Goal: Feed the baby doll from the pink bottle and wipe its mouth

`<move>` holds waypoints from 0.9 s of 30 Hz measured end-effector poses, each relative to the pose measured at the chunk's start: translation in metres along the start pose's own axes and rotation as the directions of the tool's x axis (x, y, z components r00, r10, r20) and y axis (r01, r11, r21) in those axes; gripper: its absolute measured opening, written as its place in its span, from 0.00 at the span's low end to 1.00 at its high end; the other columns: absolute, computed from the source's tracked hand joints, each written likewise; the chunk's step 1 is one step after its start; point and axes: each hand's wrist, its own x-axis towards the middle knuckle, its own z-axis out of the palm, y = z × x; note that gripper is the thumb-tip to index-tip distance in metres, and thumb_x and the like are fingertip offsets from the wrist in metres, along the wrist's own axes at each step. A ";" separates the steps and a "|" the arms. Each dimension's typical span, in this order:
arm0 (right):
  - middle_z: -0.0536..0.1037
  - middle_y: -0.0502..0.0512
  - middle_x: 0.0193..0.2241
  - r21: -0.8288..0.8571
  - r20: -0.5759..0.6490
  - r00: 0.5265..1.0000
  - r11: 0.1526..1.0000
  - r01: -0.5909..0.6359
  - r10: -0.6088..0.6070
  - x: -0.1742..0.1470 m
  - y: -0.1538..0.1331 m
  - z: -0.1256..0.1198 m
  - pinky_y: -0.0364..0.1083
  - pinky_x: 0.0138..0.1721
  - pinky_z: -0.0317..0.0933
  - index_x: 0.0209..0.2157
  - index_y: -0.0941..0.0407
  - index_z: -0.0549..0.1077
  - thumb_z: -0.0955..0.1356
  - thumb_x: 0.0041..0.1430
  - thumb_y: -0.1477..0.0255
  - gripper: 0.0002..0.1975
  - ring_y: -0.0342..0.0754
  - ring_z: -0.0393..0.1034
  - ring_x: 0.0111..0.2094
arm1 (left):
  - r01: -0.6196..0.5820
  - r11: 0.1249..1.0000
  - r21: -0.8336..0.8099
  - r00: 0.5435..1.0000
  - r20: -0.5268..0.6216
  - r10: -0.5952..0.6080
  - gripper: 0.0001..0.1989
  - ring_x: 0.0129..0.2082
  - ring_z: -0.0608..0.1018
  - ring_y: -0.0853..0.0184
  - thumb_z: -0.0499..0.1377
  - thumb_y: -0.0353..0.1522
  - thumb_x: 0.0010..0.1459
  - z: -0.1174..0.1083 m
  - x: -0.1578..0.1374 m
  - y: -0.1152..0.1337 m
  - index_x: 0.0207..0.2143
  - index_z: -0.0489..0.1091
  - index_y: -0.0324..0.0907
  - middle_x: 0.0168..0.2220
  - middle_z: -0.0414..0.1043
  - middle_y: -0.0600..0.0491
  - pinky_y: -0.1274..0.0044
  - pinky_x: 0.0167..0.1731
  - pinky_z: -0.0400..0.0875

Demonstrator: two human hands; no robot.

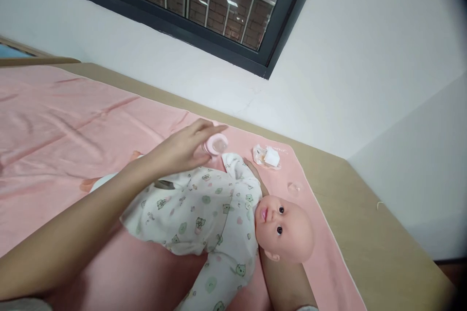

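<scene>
- Progress, my read: partway. Doll (226, 216) was dressed, laid out across middle of frame, face up, neck over the right forearm (282, 274) at lower right. Bottle (216, 145) was in hand.
- Not done: bottle was well apart from the mouth (265, 214), so bottle work on the doll looked pending.
- Left hand (199, 145): wrapped round bottle, just above frame center, thumb on the near side, one finger stretched along the far side. Bottle's pale end faced right.
- Right hand (254, 171): right of center, mostly hidden behind the doll's cuff (235, 163). Couldn't tell if it gripped the sleeve or just lay against it. Hands were apart from each other.
- Count, doll: 1. Head right of center, 2 feet showing at left; one sleeve ran to bottom edge, hand end out of sight.
- Count, shirt (204, 199): 1, white, printed.
- Count, bottle: 1.
- Count, clear piece (295, 187): 1, right of center, near the head. Possibly a cap, couldn't confirm.
- Count, wrapper (260, 155): 1, crumpled, right of center, white piece (272, 157) on it, also 1.
- Count, cloth (47, 141): 1, pink, spread on 1 counter (328, 180).
- Contents of bottle: not readable.
</scene>
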 end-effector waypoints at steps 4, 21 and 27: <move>0.81 0.63 0.40 -0.158 0.288 0.913 0.955 -0.252 0.289 -0.013 0.000 -0.004 0.64 0.52 0.61 0.28 0.54 0.81 0.75 0.37 0.80 0.12 0.70 0.74 0.47 | 0.260 0.965 -0.031 0.965 -0.014 -0.261 0.25 0.55 0.70 0.57 0.59 0.35 0.52 0.002 -0.002 -0.044 0.54 0.66 0.44 0.53 0.69 0.50 0.70 0.54 0.65; 0.78 0.74 0.44 -0.268 0.398 0.878 0.949 -0.166 0.266 -0.007 -0.003 -0.004 0.66 0.53 0.56 0.36 0.63 0.81 0.73 0.37 0.82 0.18 0.74 0.68 0.52 | 0.735 0.676 -0.053 0.678 0.095 -0.729 0.26 0.43 0.77 0.54 0.62 0.37 0.41 0.041 -0.021 -0.118 0.46 0.67 0.43 0.45 0.75 0.48 0.70 0.42 0.70; 0.74 0.77 0.50 -0.371 0.468 0.823 0.917 -0.146 0.321 -0.005 -0.003 -0.003 0.60 0.56 0.56 0.51 0.67 0.74 0.66 0.56 0.68 0.23 0.66 0.64 0.57 | 0.752 0.657 -0.059 0.658 0.119 -0.743 0.28 0.45 0.77 0.54 0.62 0.37 0.41 0.043 -0.022 -0.121 0.47 0.65 0.44 0.46 0.74 0.49 0.70 0.44 0.71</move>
